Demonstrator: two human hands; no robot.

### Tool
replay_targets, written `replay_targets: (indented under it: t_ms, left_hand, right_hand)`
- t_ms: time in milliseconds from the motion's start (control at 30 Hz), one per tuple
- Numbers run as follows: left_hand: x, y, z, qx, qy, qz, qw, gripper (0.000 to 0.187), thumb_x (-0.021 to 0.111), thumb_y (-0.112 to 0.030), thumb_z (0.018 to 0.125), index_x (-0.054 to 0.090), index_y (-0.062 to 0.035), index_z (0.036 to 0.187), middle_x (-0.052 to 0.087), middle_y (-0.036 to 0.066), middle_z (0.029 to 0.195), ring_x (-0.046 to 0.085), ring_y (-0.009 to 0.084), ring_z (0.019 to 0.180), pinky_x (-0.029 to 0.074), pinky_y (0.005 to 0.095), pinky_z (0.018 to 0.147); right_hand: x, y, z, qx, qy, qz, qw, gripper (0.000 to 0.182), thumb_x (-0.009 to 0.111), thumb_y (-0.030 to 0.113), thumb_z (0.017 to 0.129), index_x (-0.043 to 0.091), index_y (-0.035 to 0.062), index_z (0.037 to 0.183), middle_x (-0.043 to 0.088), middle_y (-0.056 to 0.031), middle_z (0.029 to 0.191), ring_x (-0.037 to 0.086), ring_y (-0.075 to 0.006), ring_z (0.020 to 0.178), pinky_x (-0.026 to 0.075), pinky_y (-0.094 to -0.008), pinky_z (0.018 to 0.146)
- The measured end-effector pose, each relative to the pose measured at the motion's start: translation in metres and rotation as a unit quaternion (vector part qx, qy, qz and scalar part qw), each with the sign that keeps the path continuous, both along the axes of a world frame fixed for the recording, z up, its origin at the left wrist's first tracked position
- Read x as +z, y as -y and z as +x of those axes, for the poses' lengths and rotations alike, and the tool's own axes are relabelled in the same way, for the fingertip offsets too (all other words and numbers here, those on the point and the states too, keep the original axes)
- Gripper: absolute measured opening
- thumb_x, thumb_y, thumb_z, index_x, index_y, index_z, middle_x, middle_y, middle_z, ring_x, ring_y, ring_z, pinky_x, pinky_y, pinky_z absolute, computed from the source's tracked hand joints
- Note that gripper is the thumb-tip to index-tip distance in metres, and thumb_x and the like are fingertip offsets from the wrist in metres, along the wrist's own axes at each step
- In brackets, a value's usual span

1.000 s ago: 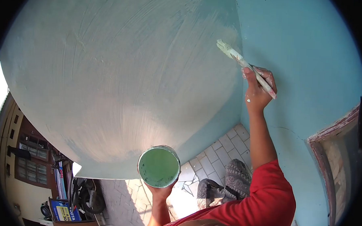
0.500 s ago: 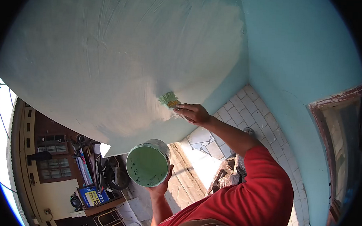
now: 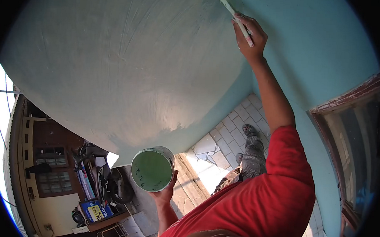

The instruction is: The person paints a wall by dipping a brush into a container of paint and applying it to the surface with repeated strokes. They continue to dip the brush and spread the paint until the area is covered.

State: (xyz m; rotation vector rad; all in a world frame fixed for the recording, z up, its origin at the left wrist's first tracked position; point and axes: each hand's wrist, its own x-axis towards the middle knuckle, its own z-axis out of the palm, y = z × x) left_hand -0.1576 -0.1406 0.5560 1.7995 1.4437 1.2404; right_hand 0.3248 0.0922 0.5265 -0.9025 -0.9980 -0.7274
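In my right hand [image 3: 252, 36], raised high at the wall corner, is a paintbrush [image 3: 240, 25], gripped by its handle and seen edge-on. Its bristle end, coated in pale green, reaches the top of the view against the wall. Below, my left hand [image 3: 165, 193] supports a paint bucket [image 3: 154, 170] from beneath and the side. The bucket's mouth tilts toward me, showing green inside with dark specks on its inner side. The broad wall [image 3: 128, 73] ahead carries streaky, greyish-green brush strokes, with bluer paint along its lower and right edges.
A blue-green side wall [image 3: 312, 47] meets the painted wall on the right, with a wooden window frame [image 3: 348, 93]. Pale tiles [image 3: 232, 129] cover the floor around my sandalled foot [image 3: 249, 129]. At lower left are a motorcycle [image 3: 121, 185] and a blue sign [image 3: 97, 211].
My right hand has swept the paintbrush up and right, from the wall's middle to the upper corner. The left hand still holds the bucket in nearly the same place. My foot shows more now.
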Motion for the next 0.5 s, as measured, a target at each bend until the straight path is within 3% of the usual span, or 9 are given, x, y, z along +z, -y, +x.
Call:
replay_targets:
  t_ms: [33, 67, 133, 167, 200, 233, 333, 433, 500]
  left_hand:
    - [0.001, -0.006, 0.003, -0.002, 0.001, 0.0, 1.0, 0.075, 0.1, -0.01, 0.072, 0.063, -0.0019, 0.137, 0.073, 0.008, 0.125, 0.07, 0.0221, 0.111, 0.056, 0.0378, 0.1]
    - [0.002, -0.014, 0.004, -0.003, -0.017, 0.009, 1.0, 0.07, 0.1, -0.01, 0.073, 0.066, -0.0023, 0.134, 0.074, 0.008, 0.123, 0.071, 0.0211, 0.109, 0.057, 0.0369, 0.098]
    - [0.008, -0.027, 0.017, -0.008, -0.034, 0.019, 0.999, 0.065, 0.099, -0.01, 0.074, 0.068, -0.0028, 0.131, 0.075, 0.008, 0.121, 0.072, 0.0202, 0.106, 0.057, 0.036, 0.096]
    - [0.016, -0.032, 0.028, -0.026, -0.041, 0.036, 0.998, 0.062, 0.099, -0.01, 0.075, 0.07, -0.0032, 0.128, 0.076, 0.007, 0.12, 0.072, 0.0195, 0.104, 0.057, 0.0351, 0.095]
    - [0.022, -0.038, 0.038, -0.043, -0.05, 0.053, 0.996, 0.058, 0.099, -0.011, 0.075, 0.072, -0.0036, 0.126, 0.076, 0.007, 0.118, 0.072, 0.0189, 0.103, 0.057, 0.0342, 0.094]
    - [0.026, -0.043, 0.046, -0.044, -0.053, 0.053, 0.996, 0.058, 0.099, -0.011, 0.075, 0.072, -0.0036, 0.126, 0.076, 0.007, 0.118, 0.072, 0.0189, 0.103, 0.057, 0.0342, 0.094]
    - [0.033, -0.049, 0.058, -0.063, -0.05, 0.092, 0.992, 0.058, 0.099, -0.011, 0.076, 0.073, -0.0036, 0.126, 0.077, 0.006, 0.115, 0.072, 0.0187, 0.102, 0.058, 0.0338, 0.094]
    - [0.037, -0.049, 0.055, -0.065, -0.038, 0.063, 0.995, 0.059, 0.099, -0.011, 0.075, 0.072, -0.0039, 0.127, 0.077, 0.006, 0.115, 0.072, 0.0191, 0.102, 0.058, 0.034, 0.093]
    - [0.038, -0.048, 0.052, -0.046, -0.068, 0.079, 0.993, 0.06, 0.099, -0.012, 0.075, 0.072, -0.0041, 0.128, 0.077, 0.006, 0.117, 0.072, 0.0197, 0.104, 0.057, 0.0353, 0.094]
  right_hand:
    - [-0.026, 0.005, -0.041, 0.04, 0.003, -0.065, 0.997, 0.028, 0.082, -0.002, 0.088, 0.075, 0.0058, 0.114, 0.079, -0.0121, 0.112, 0.079, -0.029, 0.099, 0.064, -0.0351, 0.079]
    - [-0.064, 0.009, -0.081, 0.094, 0.022, -0.12, 0.988, 0.04, 0.078, -0.001, 0.081, 0.076, 0.0081, 0.12, 0.075, -0.0127, 0.125, 0.078, -0.0285, 0.103, 0.066, -0.0372, 0.079]
    - [-0.122, 0.029, -0.167, 0.245, 0.022, -0.197, 0.949, 0.046, 0.075, 0.0, 0.081, 0.076, 0.0113, 0.126, 0.072, -0.011, 0.129, 0.078, -0.0265, 0.1, 0.066, -0.0371, 0.074]
    - [-0.139, 0.048, -0.194, 0.431, -0.031, -0.352, 0.83, 0.045, 0.076, 0.002, 0.083, 0.076, 0.0114, 0.128, 0.071, -0.0096, 0.13, 0.078, -0.0247, 0.098, 0.065, -0.0361, 0.072]
    - [-0.159, 0.048, -0.216, 0.428, 0.03, -0.354, 0.831, 0.045, 0.078, 0.003, 0.085, 0.075, 0.0126, 0.129, 0.071, -0.0091, 0.131, 0.078, -0.0241, 0.095, 0.065, -0.0361, 0.072]
    - [-0.174, 0.04, -0.232, 0.375, 0.088, -0.244, 0.89, 0.047, 0.079, 0.003, 0.084, 0.075, 0.015, 0.13, 0.071, -0.0076, 0.132, 0.077, -0.0241, 0.095, 0.065, -0.0365, 0.072]
    - [-0.159, 0.033, -0.184, 0.407, 0.158, -0.318, 0.842, 0.041, 0.08, 0.005, 0.086, 0.076, 0.0166, 0.125, 0.075, -0.0043, 0.123, 0.077, -0.025, 0.096, 0.066, -0.0355, 0.076]
    - [-0.102, 0.019, -0.087, 0.352, 0.101, -0.284, 0.886, 0.024, 0.082, 0.007, 0.09, 0.079, 0.012, 0.114, 0.079, -0.0034, 0.106, 0.078, -0.0241, 0.091, 0.066, -0.0346, 0.076]
    - [-0.074, 0.024, -0.033, 0.315, 0.065, -0.259, 0.911, 0.027, 0.084, 0.001, 0.087, 0.078, 0.0088, 0.112, 0.08, -0.0061, 0.107, 0.079, -0.024, 0.094, 0.066, -0.0338, 0.08]
